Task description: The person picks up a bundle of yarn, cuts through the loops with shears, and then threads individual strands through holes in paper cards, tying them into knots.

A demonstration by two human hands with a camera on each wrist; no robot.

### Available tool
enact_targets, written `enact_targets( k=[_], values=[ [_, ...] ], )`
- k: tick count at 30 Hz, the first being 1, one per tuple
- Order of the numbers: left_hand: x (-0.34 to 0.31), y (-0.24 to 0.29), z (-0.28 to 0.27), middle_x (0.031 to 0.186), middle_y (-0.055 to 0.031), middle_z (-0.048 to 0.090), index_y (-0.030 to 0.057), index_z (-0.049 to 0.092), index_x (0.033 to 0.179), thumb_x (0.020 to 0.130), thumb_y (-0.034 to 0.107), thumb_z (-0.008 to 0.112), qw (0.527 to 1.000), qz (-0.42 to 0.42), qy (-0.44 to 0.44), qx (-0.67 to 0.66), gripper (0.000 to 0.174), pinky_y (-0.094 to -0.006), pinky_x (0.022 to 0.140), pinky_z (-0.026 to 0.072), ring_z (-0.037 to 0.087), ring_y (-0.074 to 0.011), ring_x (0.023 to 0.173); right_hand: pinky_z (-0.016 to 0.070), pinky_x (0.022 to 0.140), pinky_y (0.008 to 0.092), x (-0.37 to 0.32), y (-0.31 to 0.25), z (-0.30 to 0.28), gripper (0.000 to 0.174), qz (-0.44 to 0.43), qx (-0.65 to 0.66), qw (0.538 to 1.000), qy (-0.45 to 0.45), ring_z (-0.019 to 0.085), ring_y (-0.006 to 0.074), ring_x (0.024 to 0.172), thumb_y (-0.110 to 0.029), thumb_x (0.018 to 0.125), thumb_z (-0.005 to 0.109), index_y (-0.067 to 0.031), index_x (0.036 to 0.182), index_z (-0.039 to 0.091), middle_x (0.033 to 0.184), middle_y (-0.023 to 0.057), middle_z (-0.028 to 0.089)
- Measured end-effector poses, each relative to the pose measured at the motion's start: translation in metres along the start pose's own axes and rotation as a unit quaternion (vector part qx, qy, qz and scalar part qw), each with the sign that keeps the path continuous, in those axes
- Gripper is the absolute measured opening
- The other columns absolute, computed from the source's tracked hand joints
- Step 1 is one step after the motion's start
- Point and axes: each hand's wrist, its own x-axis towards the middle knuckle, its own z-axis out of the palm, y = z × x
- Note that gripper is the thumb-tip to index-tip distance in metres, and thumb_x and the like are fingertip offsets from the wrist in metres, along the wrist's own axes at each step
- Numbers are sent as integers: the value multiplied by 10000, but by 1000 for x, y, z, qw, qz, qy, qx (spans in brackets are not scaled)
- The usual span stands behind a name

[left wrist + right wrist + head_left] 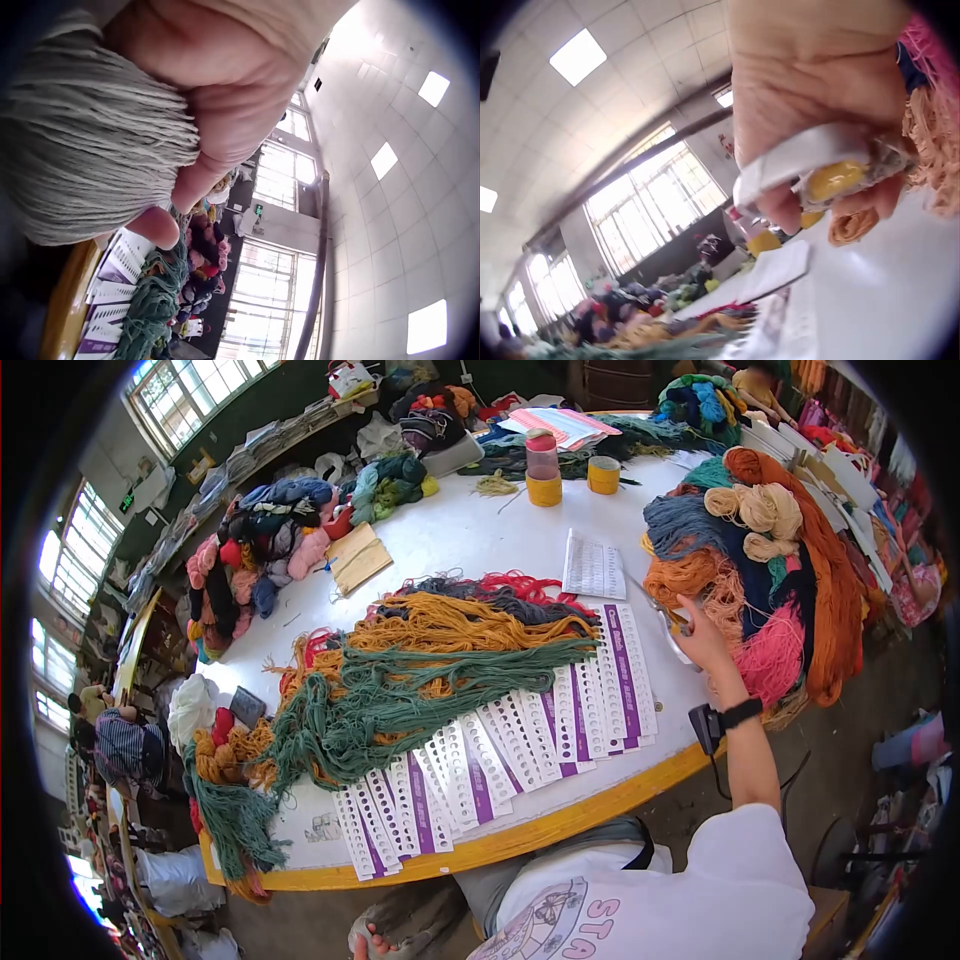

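Reaching: we see the right hand [703, 640] stretched to the right side of the table [470, 530], at the foot of the yarn heap [770, 550].
Right hand's hold: fingers and thumb curl round a packet [819, 171], a pale, clear strip with something yellow inside. We cannot tell what that is.
Packet's place: in the right hand, just above the white tabletop, with pink and orange strands of the heap just beside it.
Left hand [225, 75]: out of the head camera's sight. Its wrist camera shows us the palm and thumb wrapped tightly round a grey hank [82, 150].
Grey hank's place: bunched in the left fist near the table's yellow rim. We cannot tell whether it touches the table.
Near rim: white and purple cards [520, 745] lie fanned in an overlapping row along the edge in front of the person.
Across the cards: green yarn [400, 700] trails from them to the left rim, with mustard yarn [450, 628] lying just beyond it.
By the right hand: a printed sheet [593, 567] lies flat, a little farther in.
Far side: a jar [542, 468] and a yellow cup [603, 474] stand near each other, well apart from both hands.
Right wrist: a black strap [741, 712] holds a small camera.
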Motion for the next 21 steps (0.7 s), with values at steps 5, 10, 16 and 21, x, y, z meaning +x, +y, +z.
enact_targets(
  k=[5, 10, 16, 21],
  values=[
    [34, 12, -25, 1048, -89, 580, 5, 501, 1152, 867, 320, 511, 990, -3, -142, -24, 424, -383, 779, 483, 565, -241, 896, 460, 634, 264, -74, -73, -18, 587, -64, 403, 889, -210, 535, 136, 670, -17, 676, 635, -24, 1223, 424, 825, 64, 537],
    [27, 31, -25, 1132, -103, 557, 9, 480, 1189, 875, 298, 500, 995, -13, -98, -13, 427, -384, 836, 472, 549, -256, 1000, 459, 729, 262, -122, -164, -3, 600, -103, 436, 829, -335, 558, 138, 802, -6, 657, 661, -53, 1211, 436, 906, 77, 557],
    [16, 20, -35, 1149, -113, 545, -4, 479, 1184, 875, 315, 507, 998, 29, -57, 16, 445, -368, 857, 463, 543, -249, 1011, 474, 705, 324, -135, -160, 10, 536, -238, -14, 971, 10, 605, 195, 781, -28, 615, 684, -84, 1120, 515, 880, 106, 598],
    [55, 0, -52, 1108, -117, 552, 11, 511, 1144, 865, 282, 516, 996, -34, -77, -10, 389, -363, 824, 468, 549, -247, 972, 491, 610, 308, -159, -104, -39, 504, -191, -46, 956, 218, 611, 215, 676, -164, 557, 797, -103, 996, 558, 836, 79, 610]
  ],
)
